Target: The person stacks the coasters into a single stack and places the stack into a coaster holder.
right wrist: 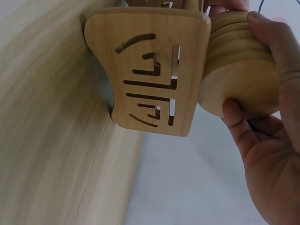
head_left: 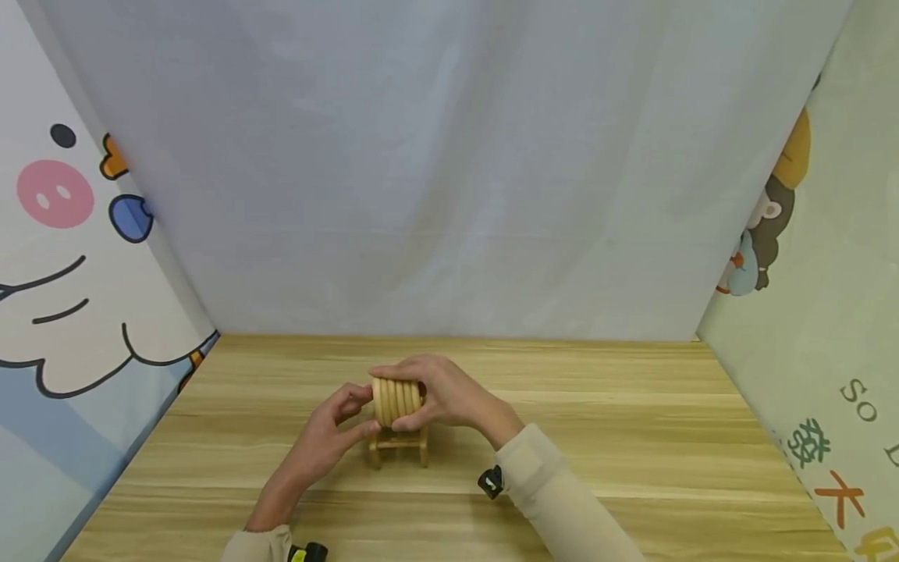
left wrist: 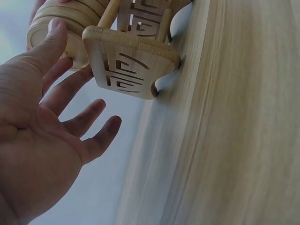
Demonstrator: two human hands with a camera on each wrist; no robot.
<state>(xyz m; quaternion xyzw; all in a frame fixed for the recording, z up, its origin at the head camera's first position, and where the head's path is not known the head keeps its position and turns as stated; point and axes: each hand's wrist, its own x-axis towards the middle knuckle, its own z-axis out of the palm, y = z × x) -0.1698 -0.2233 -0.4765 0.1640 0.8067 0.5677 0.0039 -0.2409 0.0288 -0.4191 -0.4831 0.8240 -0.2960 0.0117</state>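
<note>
A stack of several round wooden coasters (head_left: pixel 396 401) lies on its side above a small wooden coaster holder (head_left: pixel 399 443). My right hand (head_left: pixel 453 394) grips the stack from the right, fingers over the top and thumb below. At the other end, my left hand (head_left: pixel 323 433) holds the stack with thumb and forefinger; its remaining fingers spread free in the left wrist view. The holder (right wrist: pixel 145 70) has end panels with cut-out patterns, joined by rods. In the right wrist view the coasters (right wrist: pixel 239 82) sit right beside the holder's upper edge; whether they rest on it is unclear.
The holder stands on a wood-grain table (head_left: pixel 632 445). A pale curtain (head_left: pixel 449 172) hangs behind the table. Printed cartoon cloths flank the left and right sides. Each sleeve has a dark wrist device (head_left: pixel 492 481) near the cuff.
</note>
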